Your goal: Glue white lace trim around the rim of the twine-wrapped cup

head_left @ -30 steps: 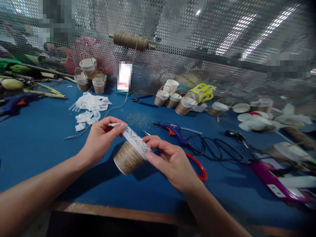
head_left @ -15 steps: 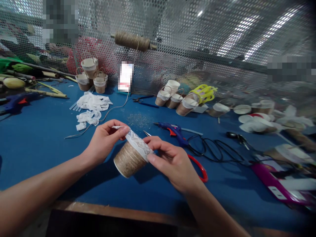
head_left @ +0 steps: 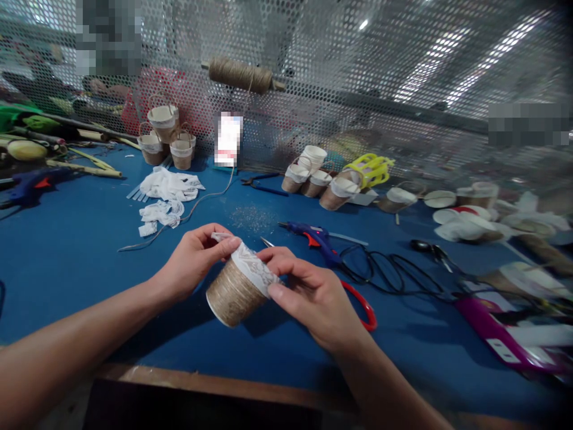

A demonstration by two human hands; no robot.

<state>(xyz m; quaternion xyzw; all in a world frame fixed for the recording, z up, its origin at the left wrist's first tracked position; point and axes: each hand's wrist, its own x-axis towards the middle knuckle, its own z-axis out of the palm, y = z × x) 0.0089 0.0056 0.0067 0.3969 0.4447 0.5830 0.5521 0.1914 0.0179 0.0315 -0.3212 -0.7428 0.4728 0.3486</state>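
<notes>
Between my hands a paper cup wrapped in jute twine (head_left: 236,292) is tilted on its side above the table, its base toward the lower left. White lace ribbon (head_left: 249,263) lies around its rim, and one end of the lace runs to my left hand (head_left: 197,257). That hand pinches the lace between thumb and fingers at the upper left of the rim. My right hand (head_left: 308,292) grips the cup at its rim, thumb outside and fingers over the opening. The cup's inside is hidden from me.
A blue glue gun (head_left: 313,236) with a black cable lies behind my right hand, near red-handled scissors (head_left: 364,307). White lace pieces (head_left: 168,184) are at left. Twine-wrapped cups (head_left: 342,188) stand along the mesh, with pliers (head_left: 266,186) nearby. A twine spool (head_left: 239,74) hangs above.
My left hand has moved slightly right and down, bringing the lace end closer to the cup's rim. My right hand and the cup have barely shifted.
</notes>
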